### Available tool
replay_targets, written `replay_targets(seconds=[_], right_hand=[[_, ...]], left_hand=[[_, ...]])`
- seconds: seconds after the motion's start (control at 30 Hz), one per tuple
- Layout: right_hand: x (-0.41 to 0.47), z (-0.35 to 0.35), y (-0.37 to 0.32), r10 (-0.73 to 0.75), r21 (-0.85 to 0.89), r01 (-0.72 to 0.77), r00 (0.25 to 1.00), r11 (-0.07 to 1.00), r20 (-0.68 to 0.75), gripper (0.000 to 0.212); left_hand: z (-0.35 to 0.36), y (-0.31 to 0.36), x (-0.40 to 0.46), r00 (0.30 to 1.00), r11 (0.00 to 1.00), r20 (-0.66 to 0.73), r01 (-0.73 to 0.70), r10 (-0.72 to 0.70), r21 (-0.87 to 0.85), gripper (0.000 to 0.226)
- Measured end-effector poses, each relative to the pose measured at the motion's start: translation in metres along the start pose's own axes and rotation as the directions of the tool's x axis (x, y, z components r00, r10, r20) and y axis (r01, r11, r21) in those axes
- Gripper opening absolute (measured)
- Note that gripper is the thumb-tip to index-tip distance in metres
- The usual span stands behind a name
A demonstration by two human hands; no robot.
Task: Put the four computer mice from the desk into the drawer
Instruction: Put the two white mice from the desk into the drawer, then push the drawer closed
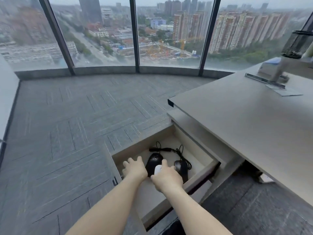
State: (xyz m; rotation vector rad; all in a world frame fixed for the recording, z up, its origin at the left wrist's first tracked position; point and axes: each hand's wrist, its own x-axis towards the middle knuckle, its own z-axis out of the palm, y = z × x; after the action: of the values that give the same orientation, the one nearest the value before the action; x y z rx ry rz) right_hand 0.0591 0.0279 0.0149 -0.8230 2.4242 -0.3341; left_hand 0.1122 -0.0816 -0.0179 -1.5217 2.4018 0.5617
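I am taking the open drawer as my landmark. Over its left side, my left hand is hovering with fingers spread, grasping nothing. Beside it, a black mouse is lying on the drawer floor, its cable looping toward the back. My right hand is closing around a white mouse, just above the black one. Right of that, a second black mouse is resting. I am judging the risk: the white mouse may drop onto the black one or snag the cable. On the bench, right of the drawer, I am seeing no fourth mouse.
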Motion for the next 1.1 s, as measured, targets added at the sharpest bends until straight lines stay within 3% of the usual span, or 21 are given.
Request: replay_targets(seconds=[0.2, 0.37, 0.47, 0.6, 0.73, 0.83, 1.0, 1.1], right_hand=[[0.031, 0.030, 0.008, 0.183, -0.149, -0.167, 0.978, 0.975, 0.100, 0.062], [0.032, 0.038, 0.012, 0.166, -0.202, -0.145, 0.982, 0.969, 0.090, 0.058], [0.018, 0.028, 0.012, 0.023, -0.100, -0.026, 0.999, 0.995, -0.034, 0.040], [-0.019, 0.017, 0.018, -0.198, 0.017, 0.206, 0.960, 0.978, -0.197, 0.027], [-0.064, 0.024, 0.029, -0.326, 0.091, 0.362, 0.905, 0.928, -0.272, 0.021], [-0.094, 0.038, 0.033, -0.334, 0.174, 0.386, 0.904, 0.906, -0.268, 0.027], [-0.124, 0.059, 0.038, -0.337, 0.208, 0.369, 0.926, 0.906, -0.170, 0.050], [-0.133, 0.069, 0.040, -0.325, 0.169, 0.351, 0.932, 0.921, -0.162, 0.049]], left_hand=[[0.023, -0.004, 0.026, 0.995, 0.998, 0.084, 0.056, -0.056, 0.004, 0.041], [0.013, -0.003, 0.027, 0.991, 0.998, 0.124, 0.049, -0.044, -0.039, 0.065], [-0.009, -0.001, 0.020, 0.998, 0.987, -0.032, -0.050, 0.046, -0.151, 0.059], [-0.040, -0.012, -0.003, 0.948, 0.919, -0.289, -0.225, 0.130, -0.324, 0.047], [-0.041, -0.047, -0.035, 0.888, 0.858, -0.447, -0.308, 0.104, -0.411, 0.033], [-0.026, -0.076, -0.062, 0.869, 0.841, -0.491, -0.306, 0.055, -0.447, 0.033], [0.005, -0.102, -0.091, 0.937, 0.784, -0.345, -0.169, -0.061, -0.598, 0.045], [0.018, -0.105, -0.099, 0.971, 0.709, -0.237, -0.140, -0.039, -0.691, 0.045]])
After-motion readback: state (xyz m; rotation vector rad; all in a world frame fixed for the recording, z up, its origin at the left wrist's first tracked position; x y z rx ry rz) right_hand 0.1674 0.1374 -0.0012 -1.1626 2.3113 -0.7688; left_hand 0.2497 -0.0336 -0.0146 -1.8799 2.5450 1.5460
